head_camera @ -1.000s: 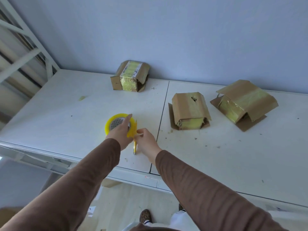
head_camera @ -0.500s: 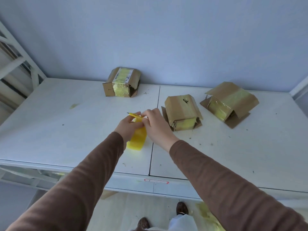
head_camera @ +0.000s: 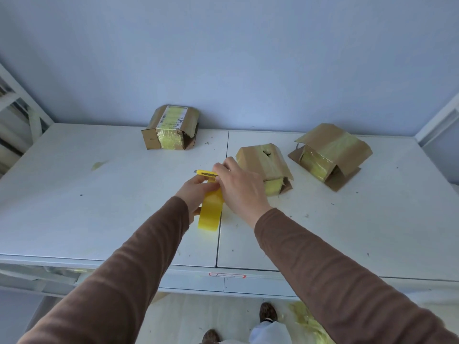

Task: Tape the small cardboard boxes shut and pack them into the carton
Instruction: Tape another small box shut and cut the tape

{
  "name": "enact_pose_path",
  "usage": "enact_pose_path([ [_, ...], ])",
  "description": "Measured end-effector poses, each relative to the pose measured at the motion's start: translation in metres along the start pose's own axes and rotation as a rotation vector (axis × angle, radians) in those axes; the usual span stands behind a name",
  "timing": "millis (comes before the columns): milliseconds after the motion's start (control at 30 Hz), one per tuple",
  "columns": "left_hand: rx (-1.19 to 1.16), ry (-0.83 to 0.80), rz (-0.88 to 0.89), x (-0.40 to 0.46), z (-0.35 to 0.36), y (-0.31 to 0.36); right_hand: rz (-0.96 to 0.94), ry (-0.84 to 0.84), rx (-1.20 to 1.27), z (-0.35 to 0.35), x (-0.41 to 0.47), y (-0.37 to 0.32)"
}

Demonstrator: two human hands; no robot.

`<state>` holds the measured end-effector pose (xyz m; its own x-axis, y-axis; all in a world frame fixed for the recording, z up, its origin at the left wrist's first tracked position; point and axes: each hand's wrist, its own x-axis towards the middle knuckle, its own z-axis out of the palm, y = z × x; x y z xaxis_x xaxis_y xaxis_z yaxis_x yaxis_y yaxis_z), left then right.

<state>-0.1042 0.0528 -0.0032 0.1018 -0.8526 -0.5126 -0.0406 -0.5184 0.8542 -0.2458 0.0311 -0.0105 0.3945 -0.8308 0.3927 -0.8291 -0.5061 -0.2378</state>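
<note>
My left hand (head_camera: 196, 192) grips a yellow tape roll (head_camera: 210, 216), held on edge above the white table (head_camera: 99, 209). My right hand (head_camera: 239, 188) holds a yellow utility knife (head_camera: 205, 173) level across the top of the roll, and its fingers meet my left hand there. Three small cardboard boxes wrapped in yellow tape lie on the table: one at the back by the wall (head_camera: 171, 127), one just behind my right hand (head_camera: 267, 162), one at the right with loose flaps (head_camera: 331, 153). No carton is in view.
The table meets a blue wall at the back. A white metal frame (head_camera: 22, 105) stands at the left and another white edge at the right. Crumpled yellow tape scraps (head_camera: 306, 321) lie on the floor near my shoes.
The roll lay flat on the table a second ago; my left hand has lifted it and turned it on edge. My right hand brought the knife up over the roll's top.
</note>
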Motion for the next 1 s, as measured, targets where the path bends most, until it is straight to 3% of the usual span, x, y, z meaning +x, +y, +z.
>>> enact_pose_path([
  [133, 0.016, -0.004, 0.007, 0.001, 0.003, 0.002, 0.124, -0.120, 0.204, -0.007, 0.011, 0.004],
  [300, -0.021, -0.012, -0.023, 0.003, 0.008, 0.007, -0.034, -0.182, -0.016, -0.007, 0.020, 0.018],
  [467, -0.039, 0.009, -0.034, 0.005, 0.002, 0.003, -0.003, -0.407, 0.090, -0.010, 0.029, 0.019],
  [533, -0.038, 0.001, -0.008, 0.005, 0.002, 0.004, 0.032, -0.424, 0.130, -0.010, 0.034, 0.020],
  [667, -0.032, -0.027, 0.025, 0.003, 0.007, 0.011, 0.135, -0.381, 0.185, -0.007, 0.039, 0.019],
  [867, -0.006, -0.097, 0.006, -0.001, 0.000, 0.024, -0.029, -0.172, -0.041, -0.019, 0.048, 0.024],
  [933, 0.062, -0.111, 0.009, -0.003, -0.006, 0.024, 0.084, -0.135, -0.049, -0.031, 0.056, 0.038],
  [1000, 0.070, -0.111, -0.004, -0.008, -0.010, 0.018, 0.339, -0.095, 0.175, -0.048, 0.068, 0.060],
])
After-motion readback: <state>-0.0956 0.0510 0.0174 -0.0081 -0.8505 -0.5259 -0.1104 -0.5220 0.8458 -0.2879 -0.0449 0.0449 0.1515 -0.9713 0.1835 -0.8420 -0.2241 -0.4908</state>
